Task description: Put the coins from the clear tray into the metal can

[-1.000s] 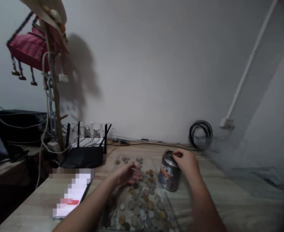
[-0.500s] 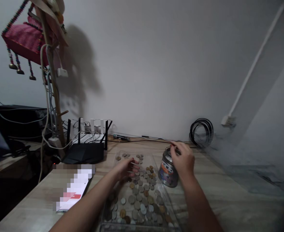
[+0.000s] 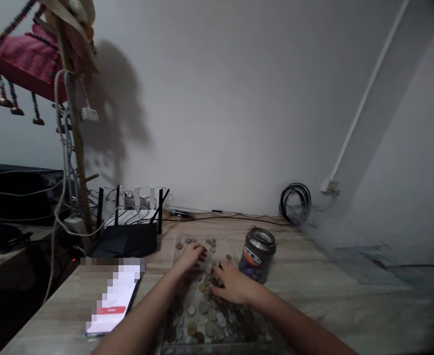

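Note:
Many silver and brass-coloured coins (image 3: 210, 328) lie spread in a clear plastic tray (image 3: 239, 349) at the front of the table. Over the tray's left half hovers my left hand (image 3: 193, 257), fingers loosely bent and apart, with no coin visible in it. My right hand (image 3: 235, 285) reaches in from the right, low over the coins, its thumb and fingers spread; whether the fingertips touch a coin is unclear. Right of the tray stands a grey metal tin (image 3: 258, 254) with a printed label and a round lid. Both forearms hide part of the coins.
A phone with a lit screen (image 3: 116, 305) lies left of the tray. Behind it stands a black router (image 3: 128, 239) with cables. A coil of black cable (image 3: 295, 203) leans on the wall. A wooden stand (image 3: 77, 148) holds a pink bag (image 3: 28, 64).
My right hand has left the top of the tin and moved left and down over the coins. The left hand stays about where it was. The view has shifted slightly right.

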The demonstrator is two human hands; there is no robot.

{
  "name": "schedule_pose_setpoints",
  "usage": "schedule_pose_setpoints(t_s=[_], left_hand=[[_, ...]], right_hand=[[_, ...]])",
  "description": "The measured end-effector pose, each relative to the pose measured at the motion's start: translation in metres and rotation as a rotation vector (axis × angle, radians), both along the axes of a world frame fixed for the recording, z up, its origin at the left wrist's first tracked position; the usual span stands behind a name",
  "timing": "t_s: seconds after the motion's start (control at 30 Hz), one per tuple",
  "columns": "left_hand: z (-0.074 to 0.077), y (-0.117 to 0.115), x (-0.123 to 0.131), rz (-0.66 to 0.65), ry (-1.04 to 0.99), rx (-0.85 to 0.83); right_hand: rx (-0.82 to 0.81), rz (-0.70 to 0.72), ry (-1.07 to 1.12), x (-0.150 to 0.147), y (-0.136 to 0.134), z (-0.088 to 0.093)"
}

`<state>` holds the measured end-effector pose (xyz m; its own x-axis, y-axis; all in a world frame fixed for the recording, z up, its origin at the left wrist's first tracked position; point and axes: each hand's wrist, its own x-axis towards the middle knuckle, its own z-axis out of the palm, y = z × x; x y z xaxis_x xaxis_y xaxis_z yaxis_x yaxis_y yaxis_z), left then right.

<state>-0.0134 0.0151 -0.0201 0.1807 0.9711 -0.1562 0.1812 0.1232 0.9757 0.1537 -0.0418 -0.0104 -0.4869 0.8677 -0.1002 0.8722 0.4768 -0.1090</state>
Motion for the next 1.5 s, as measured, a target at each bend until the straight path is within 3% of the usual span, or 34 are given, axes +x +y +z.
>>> schedule_pose_setpoints(t_s=[0.1,0.2,0.3,0.43,0.67,0.73,0.8,0.87,0.97,1.07,1.17,1.23,1.3,1.43,1.5], left_hand=[[-0.005,0.004,0.003,-0.010,0.117,0.077],[-0.008,0.003,0.003,-0.017,0.275,0.262],[-0.008,0.000,0.004,-0.041,0.419,0.430],[-0.008,-0.006,0.005,-0.106,0.504,0.500],[-0.010,-0.036,0.004,-0.408,0.474,0.567],[-0.009,-0.044,0.008,-0.569,0.482,0.518],[-0.008,-0.049,0.014,-0.631,0.457,0.453],[-0.007,-0.049,0.020,-0.554,0.399,0.325],[-0.003,-0.044,0.021,-0.429,0.204,0.004],[0.004,-0.037,0.013,-0.485,-0.068,-0.280],[0.010,-0.031,0.005,-0.558,-0.270,-0.424],[0.012,-0.028,0.003,-0.519,-0.364,-0.442],[0.013,-0.026,0.003,-0.425,-0.426,-0.455],[0.013,-0.022,0.005,-0.234,-0.463,-0.519],[0.011,-0.019,0.005,-0.179,-0.476,-0.512]], right_hand=[[0.033,-0.032,-0.027,-0.004,-0.028,0.012],[-0.009,0.002,-0.080,-0.001,-0.045,0.020],[-0.116,0.097,-0.162,0.012,-0.049,0.022],[-0.160,0.126,-0.197,0.028,-0.046,0.018],[-0.254,0.052,-0.239,0.019,-0.050,0.020],[-0.316,0.059,-0.232,0.017,-0.049,0.020],[-0.356,0.079,-0.210,0.017,-0.046,0.020],[-0.368,0.086,-0.150,0.017,-0.040,0.019],[-0.345,0.038,0.059,0.009,-0.026,0.024],[-0.236,-0.029,0.349,-0.008,-0.009,0.037],[0.006,-0.072,0.600,-0.023,0.004,0.051],[0.180,-0.108,0.685,-0.025,0.006,0.053],[0.229,-0.133,0.678,-0.023,0.003,0.048],[-0.028,-0.033,0.506,-0.012,-0.016,0.026],[-0.074,0.001,0.460,-0.009,-0.026,0.019]])
